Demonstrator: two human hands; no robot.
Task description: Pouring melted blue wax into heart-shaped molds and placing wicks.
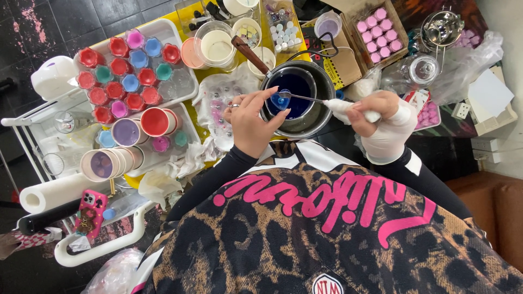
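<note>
A metal pot (pixel 322 117) of dark blue liquid stands on the table in front of me, its brown wooden handle (pixel 248 53) pointing away to the left. My left hand (pixel 249 121) holds a small blue-filled cup (pixel 280 102) by its edge over the pot. My right hand (pixel 381 122), wrapped in a white glove or bandage, grips the white-wrapped handle of a metal spoon (pixel 303 97). The spoon's bowl is right at the small cup.
A white tray (pixel 182 87) at the left holds several small red, blue, pink and teal filled cups. Nearer are paper cups (pixel 126 132) of purple and red, a paper towel roll (pixel 54 191) and a pink-cased phone (pixel 91 211). A box of pink pieces (pixel 376 34) and a glass jar (pixel 422 69) are at the right.
</note>
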